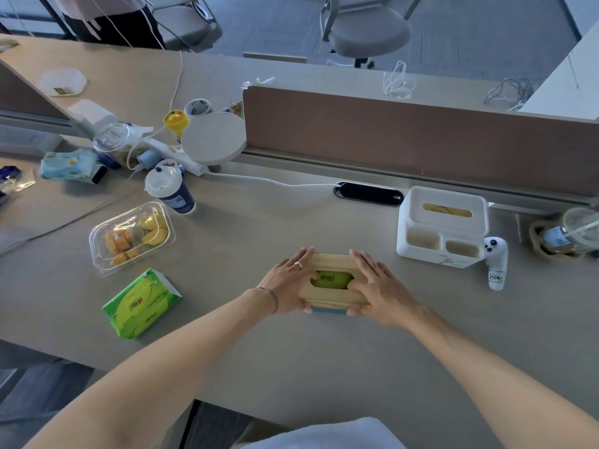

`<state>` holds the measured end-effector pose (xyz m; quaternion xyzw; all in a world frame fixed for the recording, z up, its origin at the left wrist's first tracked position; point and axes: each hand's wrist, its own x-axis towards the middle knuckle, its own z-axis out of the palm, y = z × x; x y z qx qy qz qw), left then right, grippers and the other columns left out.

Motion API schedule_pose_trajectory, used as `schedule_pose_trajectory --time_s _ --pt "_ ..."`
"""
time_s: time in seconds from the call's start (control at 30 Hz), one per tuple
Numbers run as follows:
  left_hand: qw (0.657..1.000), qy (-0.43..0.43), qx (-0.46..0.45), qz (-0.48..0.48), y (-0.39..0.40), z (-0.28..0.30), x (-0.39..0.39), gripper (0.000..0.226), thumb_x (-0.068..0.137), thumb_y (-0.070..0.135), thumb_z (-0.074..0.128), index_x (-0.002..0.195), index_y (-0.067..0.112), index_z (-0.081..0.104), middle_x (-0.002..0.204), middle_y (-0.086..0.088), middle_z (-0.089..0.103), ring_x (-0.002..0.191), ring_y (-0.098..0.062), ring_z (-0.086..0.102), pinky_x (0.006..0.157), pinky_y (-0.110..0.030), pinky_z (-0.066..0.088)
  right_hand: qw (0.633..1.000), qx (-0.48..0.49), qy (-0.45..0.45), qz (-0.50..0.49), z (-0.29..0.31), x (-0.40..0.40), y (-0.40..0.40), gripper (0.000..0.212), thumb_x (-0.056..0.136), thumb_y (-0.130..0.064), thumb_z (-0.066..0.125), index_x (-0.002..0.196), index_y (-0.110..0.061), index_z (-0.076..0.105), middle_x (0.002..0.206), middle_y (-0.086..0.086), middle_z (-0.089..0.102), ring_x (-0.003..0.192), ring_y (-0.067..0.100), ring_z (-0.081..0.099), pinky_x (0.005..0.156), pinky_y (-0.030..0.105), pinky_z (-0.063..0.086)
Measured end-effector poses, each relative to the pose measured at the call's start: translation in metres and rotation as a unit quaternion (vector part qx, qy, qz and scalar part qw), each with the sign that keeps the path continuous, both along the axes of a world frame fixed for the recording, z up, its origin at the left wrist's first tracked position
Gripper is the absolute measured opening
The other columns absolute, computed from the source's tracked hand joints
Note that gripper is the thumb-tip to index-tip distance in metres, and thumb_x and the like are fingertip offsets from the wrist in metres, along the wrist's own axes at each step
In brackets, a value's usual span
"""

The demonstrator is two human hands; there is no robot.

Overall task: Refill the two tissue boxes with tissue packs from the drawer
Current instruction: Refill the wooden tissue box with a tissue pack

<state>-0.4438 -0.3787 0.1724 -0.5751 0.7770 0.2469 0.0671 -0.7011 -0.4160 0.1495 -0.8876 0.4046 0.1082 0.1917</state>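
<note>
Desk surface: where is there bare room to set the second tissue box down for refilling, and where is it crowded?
Bare desk lies between the fruit container and the wooden-lidded box under both hands, and along the near edge in front of the green tissue pack. Another free strip runs between that box and the white tissue box. The far-left corner around the cup is cluttered.

One camera only, worn on the person's head, looking forward and steeply down over the desk (259, 351). It sits close: both forearms enter from 6 o'clock and the hands lie near centre. The wide lens bends the divider (421, 137) across 1 o'clock, with chairs (366, 30) and floor beyond at 12.
</note>
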Motion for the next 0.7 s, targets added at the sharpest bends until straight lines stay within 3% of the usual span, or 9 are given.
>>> schedule_pose_trajectory --time_s 0.07,0.13,0.27,0.37,0.43,0.5,0.6,0.7 --pt "0.995 0.058 0.041 0.073 0.005 0.004 -0.001 0.113 0.072 0.036 0.086 0.156 0.028 0.011 0.166 0.008 -0.008 0.152 -0.011 0.0 0.118 -0.036 0.028 1.0 -0.017 -0.004 -0.008 -0.007 0.0 0.005 0.048 0.095 -0.059 0.039 0.125 -0.022 0.049 0.163 0.004 -0.028 0.15 0.022 -0.026 0.123 0.05 0.011" --pt "0.987 0.094 0.063 0.114 0.008 0.007 -0.004 0.125 0.073 0.029 0.086 0.157 0.031 -0.007 0.165 0.014 -0.009 0.152 -0.008 0.003 0.112 -0.036 0.037 0.999 -0.017 -0.032 -0.029 -0.016 0.002 0.009 0.045 0.097 -0.053 0.032 0.128 -0.021 0.041 0.164 0.002 -0.026 0.15 0.021 -0.026 0.122 0.051 0.012" --pt "0.994 0.057 0.057 0.075 0.008 -0.008 -0.004 0.122 0.079 0.033 0.08 0.156 0.032 -0.014 0.16 0.021 -0.025 0.147 0.0 -0.022 0.105 -0.037 0.046 0.994 -0.018 -0.095 -0.056 -0.031 0.003 0.015 0.045 0.101 -0.04 0.041 0.141 -0.023 0.031 0.167 0.003 -0.016 0.152 0.024 -0.019 0.122 0.054 0.013" --pt "0.995 0.049 0.055 0.07 0.007 -0.014 -0.005 0.116 0.082 0.035 0.076 0.157 0.03 -0.014 0.158 0.021 -0.031 0.145 -0.001 -0.027 0.1 -0.036 0.048 0.989 -0.009 -0.123 -0.081 -0.032 0.007 0.017 0.071 0.101 -0.037 0.046 0.158 -0.022 0.007 0.167 0.002 -0.012 0.153 0.024 -0.015 0.122 0.052 0.012" --pt "0.993 0.066 0.042 0.092 0.012 -0.015 -0.008 0.115 0.081 0.034 0.075 0.157 0.03 -0.01 0.16 0.018 -0.028 0.147 -0.003 -0.025 0.104 -0.034 0.045 0.977 0.005 -0.151 -0.153 -0.031 0.013 0.024 0.085 0.099 -0.035 0.054 0.159 -0.024 -0.005 0.167 0.003 -0.011 0.154 0.024 -0.011 0.122 0.046 0.011" --pt "0.981 0.116 0.029 0.156 0.023 -0.019 -0.014 0.112 0.081 0.035 0.073 0.157 0.03 -0.009 0.163 0.012 -0.023 0.151 -0.009 -0.014 0.113 -0.031 0.035 0.928 0.053 -0.221 -0.297 -0.034 0.017 0.034 0.094 0.094 -0.031 0.065 0.159 -0.024 -0.003 0.168 0.007 -0.005 0.154 0.024 -0.001 0.12 0.04 0.014" --pt "0.912 0.23 0.025 0.338 0.038 -0.027 -0.032 0.095 0.088 0.029 0.06 0.156 0.035 -0.007 0.165 0.004 -0.002 0.148 -0.023 0.023 0.108 -0.034 0.038 0.825 0.173 -0.305 -0.444 -0.035 0.023 0.046 0.093 0.093 -0.024 0.068 0.158 -0.027 0.002 0.166 0.001 0.015 0.15 0.022 0.023 0.118 0.035 0.025" --pt "0.815 0.29 0.052 0.499 0.036 -0.032 -0.054 0.072 0.098 0.036 0.049 0.157 0.035 0.009 0.154 -0.007 0.035 0.13 -0.029 0.048 0.1 -0.037 0.043 0.789 0.216 -0.303 -0.488 -0.033 0.032 0.051 0.081 0.094 -0.016 0.065 0.158 -0.021 0.015 0.158 0.003 0.036 0.14 0.027 0.042 0.107 0.032 0.034"
